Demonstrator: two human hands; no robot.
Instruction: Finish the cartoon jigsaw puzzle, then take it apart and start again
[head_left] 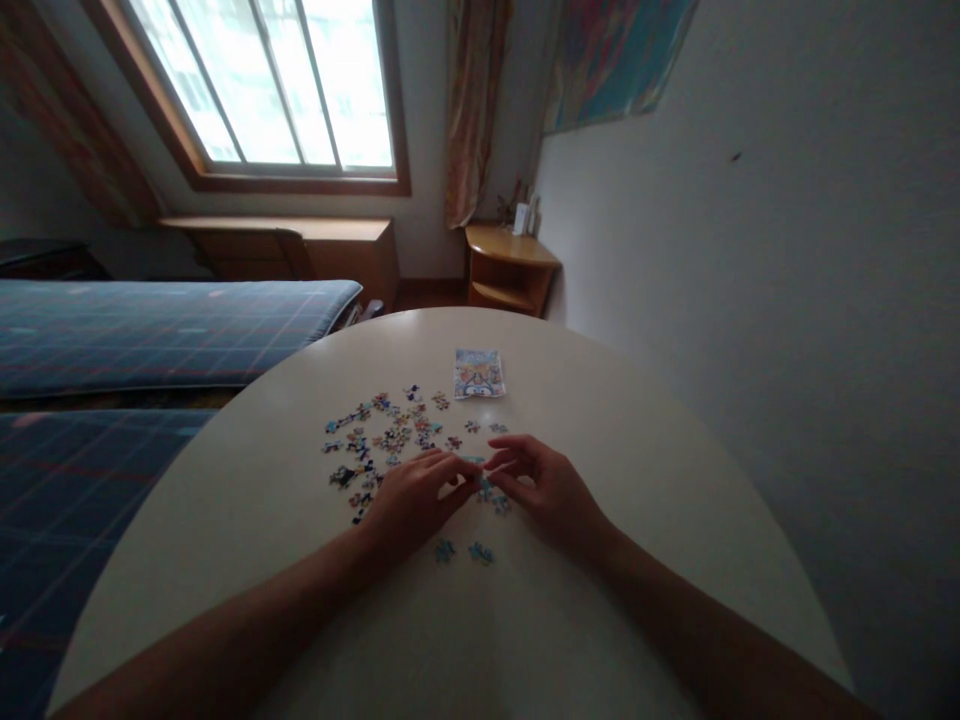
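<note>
My left hand (420, 492) is closed, its thumb and forefinger pinching a small pale blue puzzle piece (472, 460), mostly covered by the fingers. Facing it, my right hand (546, 490) has its fingers bent and apart, with the fingertips close beside that piece; whether they touch it I cannot make out. Just under the fingertips lie light blue puzzle pieces (499, 504) on the white round table (645, 450). Nearer to me are two teal pieces, one on the left (445, 551) and one on the right (481, 553).
Many loose, mixed-colour puzzle pieces (397, 432) spread left of and beyond my left hand. A printed picture packet (479, 374) lies past them. To the left stands a bed with a blue plaid cover (165, 335); a wall (750, 300) rises on the right. A corner shelf (510, 245) is behind.
</note>
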